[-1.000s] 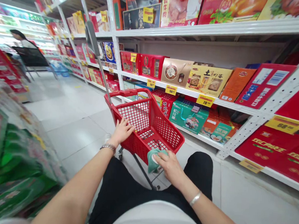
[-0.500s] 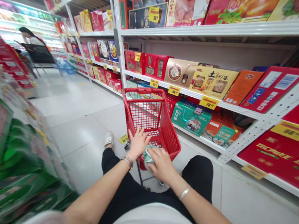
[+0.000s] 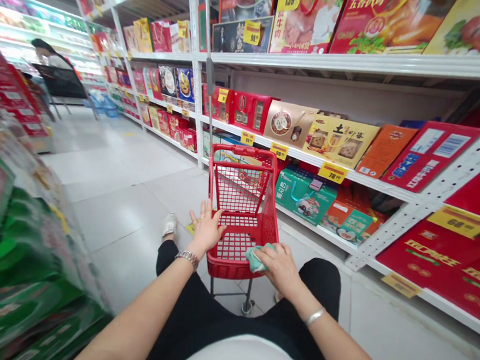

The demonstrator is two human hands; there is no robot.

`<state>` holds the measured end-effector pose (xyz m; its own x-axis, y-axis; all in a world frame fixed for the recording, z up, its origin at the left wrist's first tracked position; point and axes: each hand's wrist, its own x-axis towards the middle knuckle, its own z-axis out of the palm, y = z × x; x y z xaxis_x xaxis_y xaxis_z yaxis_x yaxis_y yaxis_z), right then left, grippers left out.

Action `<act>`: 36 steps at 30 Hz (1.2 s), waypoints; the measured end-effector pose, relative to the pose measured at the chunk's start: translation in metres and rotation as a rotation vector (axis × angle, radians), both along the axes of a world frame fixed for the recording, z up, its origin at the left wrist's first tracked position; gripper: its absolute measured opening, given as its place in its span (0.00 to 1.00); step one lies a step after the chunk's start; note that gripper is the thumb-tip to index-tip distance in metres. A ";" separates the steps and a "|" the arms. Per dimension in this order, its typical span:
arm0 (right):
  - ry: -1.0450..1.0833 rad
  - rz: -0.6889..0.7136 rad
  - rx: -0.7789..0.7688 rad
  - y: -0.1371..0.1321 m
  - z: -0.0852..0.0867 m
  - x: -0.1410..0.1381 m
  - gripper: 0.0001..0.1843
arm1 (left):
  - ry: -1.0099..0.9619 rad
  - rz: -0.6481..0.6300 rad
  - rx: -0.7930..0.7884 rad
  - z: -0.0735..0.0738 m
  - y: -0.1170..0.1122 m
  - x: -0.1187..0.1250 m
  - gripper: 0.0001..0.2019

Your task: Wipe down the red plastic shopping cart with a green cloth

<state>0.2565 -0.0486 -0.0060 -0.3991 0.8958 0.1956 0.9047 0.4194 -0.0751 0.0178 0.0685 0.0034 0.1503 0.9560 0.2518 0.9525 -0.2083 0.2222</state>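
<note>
Red shopping cart (image 3: 269,220) is facing squarer than before, putting its near rim (image 3: 229,269) between both sides: left grip (image 3: 207,230) spreading wide, right grip (image 3: 281,266) clutching green cloth (image 3: 256,257).

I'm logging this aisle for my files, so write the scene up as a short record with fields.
Left hand: fingers spread at the left rim of the red cart; firm contact unclear; the left hand holds nothing visible
Right hand: the right hand grips a green cloth at the cart's near right corner
Cart: upright, grid-walled, between the person's knees
Pole: a metal pole rises at the cart's far left corner
Right side: white shelving with boxed goods and yellow price tags
Background: blurred person at a black chair
</note>
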 end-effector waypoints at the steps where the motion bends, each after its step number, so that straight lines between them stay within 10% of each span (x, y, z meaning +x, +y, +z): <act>1: 0.009 -0.003 0.009 -0.001 0.001 0.009 0.20 | -0.001 0.007 -0.011 -0.001 0.000 0.002 0.26; 18: 0.081 0.083 -0.056 -0.031 0.007 -0.032 0.21 | 0.016 -0.081 0.046 0.003 -0.004 -0.027 0.24; 27: 0.119 0.035 -0.224 -0.016 0.052 -0.086 0.16 | -0.008 0.026 0.151 -0.028 -0.055 -0.020 0.23; 36: -0.068 0.014 -0.244 -0.009 0.025 -0.128 0.17 | 0.039 -0.055 0.120 -0.023 -0.024 -0.042 0.21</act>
